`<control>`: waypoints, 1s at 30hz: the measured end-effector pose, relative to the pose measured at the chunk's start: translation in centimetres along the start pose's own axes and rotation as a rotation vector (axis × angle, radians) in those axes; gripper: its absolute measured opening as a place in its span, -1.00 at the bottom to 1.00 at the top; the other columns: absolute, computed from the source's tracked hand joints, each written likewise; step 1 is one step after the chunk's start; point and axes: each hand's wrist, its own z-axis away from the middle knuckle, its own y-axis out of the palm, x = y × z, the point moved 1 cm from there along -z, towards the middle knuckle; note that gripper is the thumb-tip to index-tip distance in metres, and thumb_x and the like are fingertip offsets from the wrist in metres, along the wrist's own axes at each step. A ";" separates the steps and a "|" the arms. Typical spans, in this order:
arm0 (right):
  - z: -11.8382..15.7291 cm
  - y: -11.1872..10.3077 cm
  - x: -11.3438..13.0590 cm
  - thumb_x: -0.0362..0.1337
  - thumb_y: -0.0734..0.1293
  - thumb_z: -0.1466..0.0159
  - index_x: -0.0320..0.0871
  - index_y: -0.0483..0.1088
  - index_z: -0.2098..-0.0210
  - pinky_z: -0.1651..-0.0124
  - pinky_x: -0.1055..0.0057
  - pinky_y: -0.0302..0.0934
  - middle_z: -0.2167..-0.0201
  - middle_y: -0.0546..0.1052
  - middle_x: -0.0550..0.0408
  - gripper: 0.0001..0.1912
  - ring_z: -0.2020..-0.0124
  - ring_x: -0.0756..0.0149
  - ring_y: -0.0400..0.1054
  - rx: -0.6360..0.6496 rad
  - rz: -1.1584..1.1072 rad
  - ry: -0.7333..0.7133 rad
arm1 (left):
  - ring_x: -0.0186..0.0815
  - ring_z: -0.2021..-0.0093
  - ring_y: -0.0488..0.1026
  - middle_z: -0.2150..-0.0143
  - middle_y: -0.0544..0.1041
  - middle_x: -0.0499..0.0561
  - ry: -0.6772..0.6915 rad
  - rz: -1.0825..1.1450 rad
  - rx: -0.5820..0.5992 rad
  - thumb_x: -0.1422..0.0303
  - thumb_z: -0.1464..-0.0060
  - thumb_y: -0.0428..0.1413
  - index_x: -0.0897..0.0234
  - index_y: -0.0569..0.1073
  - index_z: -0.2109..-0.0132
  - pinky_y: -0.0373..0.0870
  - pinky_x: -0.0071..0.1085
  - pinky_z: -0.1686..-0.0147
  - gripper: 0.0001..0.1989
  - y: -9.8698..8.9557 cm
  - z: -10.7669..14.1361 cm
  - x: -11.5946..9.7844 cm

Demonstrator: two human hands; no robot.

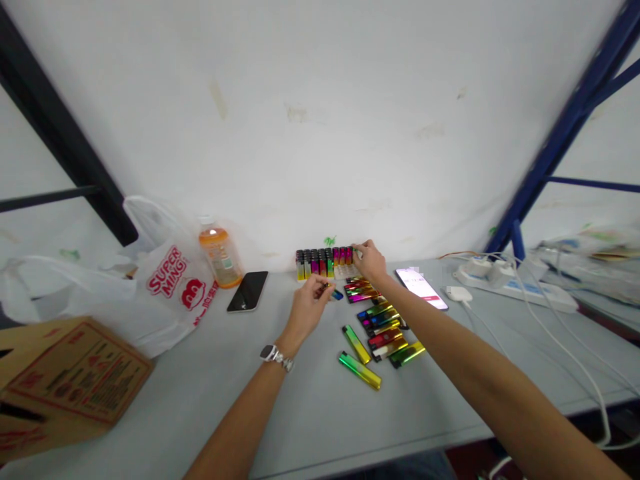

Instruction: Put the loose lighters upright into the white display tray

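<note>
Table: grey top (pixel 300 427) against a white wall.
Left hand (pixel 313 300): pinching a blue lighter (pixel 337 293) at its fingertips, just before the tray.
Right hand (pixel 371 262): fingers closed at the upright lighters' (pixel 315 262) right end; grasp unclear.

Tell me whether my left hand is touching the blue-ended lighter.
Touching. The head view shows the left hand pinching one end of the blue-ended lighter between thumb and fingertips.
</note>
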 end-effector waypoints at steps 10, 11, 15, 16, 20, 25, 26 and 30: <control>1.6 -1.2 0.7 -0.23 0.13 -0.40 -0.05 0.16 -0.34 -0.03 0.16 0.09 -0.01 0.35 -0.20 -0.47 0.00 0.03 0.31 0.101 0.219 -0.092 | -0.27 0.29 0.61 0.21 0.57 0.03 -0.100 0.297 -0.087 0.14 0.03 0.28 0.33 0.42 0.16 0.57 -0.23 0.10 -0.60 -0.5 -0.3 0.3; 1.7 -1.3 0.8 -0.23 0.13 -0.40 -0.06 0.15 -0.35 -0.04 0.15 0.08 -0.01 0.35 -0.21 -0.47 -0.01 0.02 0.30 0.105 0.228 -0.100 | -0.26 0.28 0.62 0.19 0.57 0.05 -0.111 0.311 -0.089 0.14 0.05 0.30 0.33 0.44 0.15 0.57 -0.21 0.09 -0.59 -0.5 -0.3 0.3; 1.9 -1.6 0.9 -0.18 0.14 -0.40 -0.11 0.13 -0.36 -0.07 0.09 0.07 -0.01 0.36 -0.25 -0.45 -0.04 -0.02 0.28 0.119 0.218 -0.104 | -0.23 0.26 0.62 0.14 0.58 0.10 -0.147 0.387 -0.097 0.14 0.11 0.34 0.37 0.48 0.11 0.56 -0.14 0.04 -0.52 -0.5 -0.3 0.3; 2.0 -1.6 1.0 -0.15 0.15 -0.41 -0.11 0.12 -0.36 -0.07 0.08 0.07 0.00 0.36 -0.24 -0.44 -0.04 -0.03 0.28 0.119 0.188 -0.092 | -0.22 0.26 0.62 0.15 0.59 0.10 -0.155 0.405 -0.107 0.14 0.11 0.34 0.38 0.48 0.10 0.55 -0.13 0.03 -0.50 -0.4 -0.3 0.3; 2.9 -2.0 2.2 -0.07 0.11 -0.42 -0.12 0.30 -0.24 -0.09 0.17 0.13 0.03 0.41 -0.14 -0.51 0.01 0.10 0.33 0.063 -0.218 0.015 | -0.22 0.25 0.62 0.19 0.61 0.10 -0.182 0.475 -0.176 0.15 0.10 0.35 0.40 0.50 0.10 0.52 -0.10 -0.02 -0.51 0.3 0.0 0.3; 5.9 -2.5 5.3 0.11 0.11 -0.37 -0.14 0.54 0.25 0.13 0.36 0.24 0.31 0.53 0.06 -0.47 0.21 0.23 0.38 0.208 -0.979 0.074 | -0.25 0.22 0.61 0.17 0.61 0.09 -0.190 0.601 -0.275 0.19 0.11 0.37 0.39 0.48 0.14 0.49 -0.10 -0.06 -0.55 1.3 0.5 0.0; 6.6 -2.6 5.9 0.11 0.22 -0.30 -0.13 0.53 0.29 0.18 0.39 0.24 0.34 0.53 0.09 -0.54 0.24 0.25 0.37 0.224 -1.055 0.071 | -0.25 0.20 0.61 0.15 0.61 0.09 -0.189 0.631 -0.287 0.20 0.12 0.37 0.39 0.47 0.16 0.49 -0.11 -0.06 -0.55 1.4 0.6 0.0; 8.1 -2.5 7.3 0.08 0.36 -0.19 -0.11 0.49 0.32 0.23 0.44 0.26 0.31 0.54 0.12 -0.63 0.27 0.31 0.39 0.179 -1.288 0.147 | -0.25 0.17 0.58 0.15 0.60 0.09 -0.196 0.599 -0.258 0.16 0.12 0.35 0.37 0.44 0.23 0.49 -0.16 -0.01 -0.58 1.6 0.6 0.4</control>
